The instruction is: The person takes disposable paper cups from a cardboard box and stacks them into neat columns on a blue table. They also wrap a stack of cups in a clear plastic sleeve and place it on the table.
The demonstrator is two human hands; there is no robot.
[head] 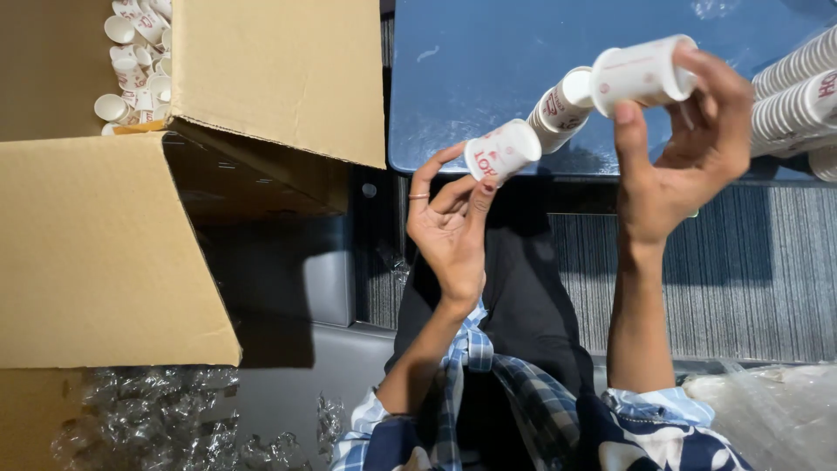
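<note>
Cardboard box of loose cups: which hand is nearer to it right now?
Left. The left hand holds a single cup just right of the box flap. The right hand is farther right, gripping a cup stack over the blue table.

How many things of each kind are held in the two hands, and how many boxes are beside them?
Single paper cup, in the left hand: 1
Stack of paper cups, in the right hand: 1
Cardboard box with loose cups inside: 1
Total: 3
</note>
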